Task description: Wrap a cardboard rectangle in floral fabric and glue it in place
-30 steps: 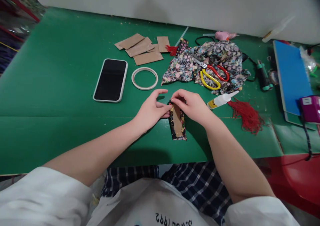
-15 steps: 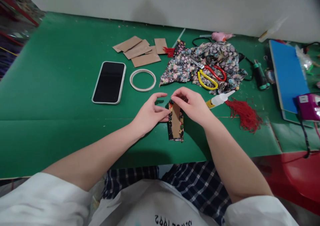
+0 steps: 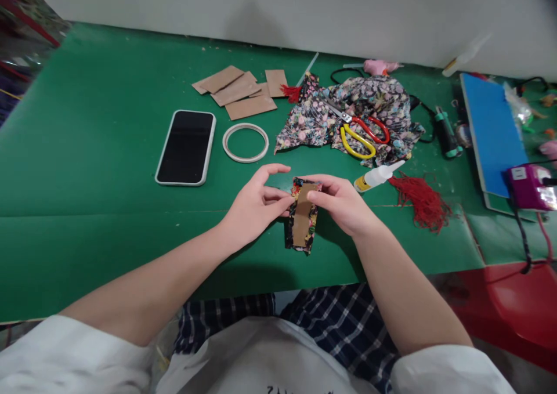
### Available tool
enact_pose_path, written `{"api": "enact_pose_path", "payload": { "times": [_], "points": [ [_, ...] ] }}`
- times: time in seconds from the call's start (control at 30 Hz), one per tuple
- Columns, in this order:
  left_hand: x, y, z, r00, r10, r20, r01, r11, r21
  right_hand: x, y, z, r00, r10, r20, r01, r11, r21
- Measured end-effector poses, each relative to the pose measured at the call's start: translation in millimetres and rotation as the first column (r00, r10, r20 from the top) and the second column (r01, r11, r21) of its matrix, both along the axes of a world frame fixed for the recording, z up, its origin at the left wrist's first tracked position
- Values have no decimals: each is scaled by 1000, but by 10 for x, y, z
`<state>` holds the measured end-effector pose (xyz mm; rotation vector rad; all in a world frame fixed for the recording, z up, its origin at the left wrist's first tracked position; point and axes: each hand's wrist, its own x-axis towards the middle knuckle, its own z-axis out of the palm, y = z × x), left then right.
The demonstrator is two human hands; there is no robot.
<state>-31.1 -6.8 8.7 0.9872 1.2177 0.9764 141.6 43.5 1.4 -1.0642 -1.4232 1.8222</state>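
Note:
A narrow cardboard strip wrapped in floral fabric [image 3: 303, 217] is held between my hands near the table's front edge, its brown face up and dark flowered cloth folded over its edges. My left hand [image 3: 261, 202] pinches its left edge between thumb and fingers, with the index finger stretched out above. On the other side, my right hand [image 3: 337, 199] grips the upper right part, thumb on the cardboard and fingers underneath. Just right of that hand lies a glue bottle [image 3: 378, 177] with a white nozzle. Red thread [image 3: 422, 202] is bundled beside the bottle.
A phone [image 3: 186, 147] and a tape roll [image 3: 246, 143] lie left of centre on the green table [image 3: 108, 150]. Cardboard pieces [image 3: 250, 107] are behind them. Scissors [image 3: 359, 140] rest on crumpled floral fabric [image 3: 378, 95]. A blue board [image 3: 494, 133] is at the right.
My right hand has shifted from the strip's top end to its right side, thumb now on the cardboard. The strip has tilted slightly. The whole view has moved a little.

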Motion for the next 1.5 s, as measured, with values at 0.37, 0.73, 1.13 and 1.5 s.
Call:
{"api": "enact_pose_path", "payload": {
  "times": [0.37,0.73,1.13,1.5],
  "points": [
    [-34,-1,-6,1000,-9,-26,9,1000,18,-26,-5,-43,1000,10,25,-10,1000,-1],
    [-36,20,22,999,-36,-20,36,999,-3,-32,-21,-48,998,57,8,-57,998,-29],
    [-76,25,19,995,-27,91,34,997,-75,34,-4,-6,966,182,186,-226,942,247],
    [-140,33,7,984,-71,162,93,987,-135,128,29,56,884,204,420,-427,718,550]
  ]
}}
